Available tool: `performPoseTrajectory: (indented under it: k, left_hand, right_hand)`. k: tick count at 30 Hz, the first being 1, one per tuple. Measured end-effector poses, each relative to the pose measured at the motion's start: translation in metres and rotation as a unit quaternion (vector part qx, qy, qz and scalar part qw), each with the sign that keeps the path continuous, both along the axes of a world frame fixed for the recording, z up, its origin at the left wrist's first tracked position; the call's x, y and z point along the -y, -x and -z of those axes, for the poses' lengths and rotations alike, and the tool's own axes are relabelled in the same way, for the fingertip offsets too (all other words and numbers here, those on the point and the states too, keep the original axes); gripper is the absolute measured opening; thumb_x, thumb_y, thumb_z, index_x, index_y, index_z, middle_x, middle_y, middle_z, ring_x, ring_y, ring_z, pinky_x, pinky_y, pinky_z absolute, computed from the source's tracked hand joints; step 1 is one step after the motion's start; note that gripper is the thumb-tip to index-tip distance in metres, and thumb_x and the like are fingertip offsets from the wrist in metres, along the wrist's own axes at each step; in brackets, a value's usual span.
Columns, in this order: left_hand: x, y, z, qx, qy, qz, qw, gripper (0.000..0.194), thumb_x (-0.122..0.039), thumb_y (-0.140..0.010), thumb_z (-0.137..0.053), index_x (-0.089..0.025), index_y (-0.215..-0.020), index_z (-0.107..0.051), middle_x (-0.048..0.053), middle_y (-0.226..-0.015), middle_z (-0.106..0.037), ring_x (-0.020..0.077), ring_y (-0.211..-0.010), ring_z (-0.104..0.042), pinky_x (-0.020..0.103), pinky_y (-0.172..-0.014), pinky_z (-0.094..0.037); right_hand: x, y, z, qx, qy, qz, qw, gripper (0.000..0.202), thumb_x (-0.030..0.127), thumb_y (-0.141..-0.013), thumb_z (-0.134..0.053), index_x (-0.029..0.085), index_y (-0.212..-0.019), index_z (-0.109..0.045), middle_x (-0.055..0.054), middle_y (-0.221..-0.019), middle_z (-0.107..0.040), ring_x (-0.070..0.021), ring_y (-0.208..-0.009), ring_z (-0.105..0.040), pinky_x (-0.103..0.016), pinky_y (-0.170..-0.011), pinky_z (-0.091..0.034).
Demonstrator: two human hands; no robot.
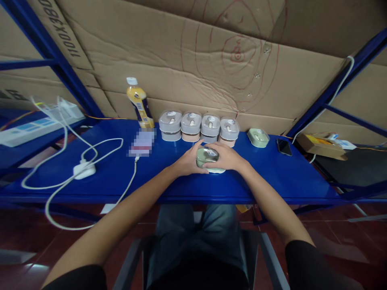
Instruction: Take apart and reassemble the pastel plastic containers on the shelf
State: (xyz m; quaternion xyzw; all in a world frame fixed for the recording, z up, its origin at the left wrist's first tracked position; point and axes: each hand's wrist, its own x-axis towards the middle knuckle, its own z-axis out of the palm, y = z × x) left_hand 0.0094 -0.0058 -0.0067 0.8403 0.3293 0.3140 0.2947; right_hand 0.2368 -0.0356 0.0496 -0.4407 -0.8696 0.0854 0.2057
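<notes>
Between my two hands is a small green container with a clear lid (pixel 207 154), held low over the blue table or resting on it; I cannot tell which. My left hand (pixel 191 160) wraps its left side. From the right, my right hand (pixel 227 156) curls around it, thumb across the front. A whitish edge shows under the container by my right palm. Just behind my hands stands a row of several lidded containers (pixel 191 123) in grey and pink, stacked in pairs. Farther right sits another green container (pixel 258 137) with a clear lid.
A yellow-labelled bottle (pixel 140 102) stands at the back left, before a blurred-out flat object (pixel 142 142) with a cable. A white adapter (pixel 84 170) and looping cords lie left on the blue table (pixel 115 177). A dark phone (pixel 284 147) lies right, near a cardboard box (pixel 320 147).
</notes>
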Motion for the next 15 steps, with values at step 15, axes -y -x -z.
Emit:
performPoseTrajectory:
  k: [15]
  left_hand:
    - [0.0,0.002,-0.005,-0.069,0.007,0.005,0.998,0.114,-0.053,-0.073,-0.089,-0.021,-0.164,-0.028,0.017,-0.15,-0.061,0.0383,-0.147,-0.054,0.054,-0.124,-0.041]
  right_hand:
    - [0.086,-0.052,0.025,0.102,-0.059,0.122,0.986,0.076,0.06,-0.099,-0.059,0.023,-0.162,-0.041,-0.022,-0.162,-0.044,-0.0448,-0.144,-0.05,-0.061,-0.113,-0.052]
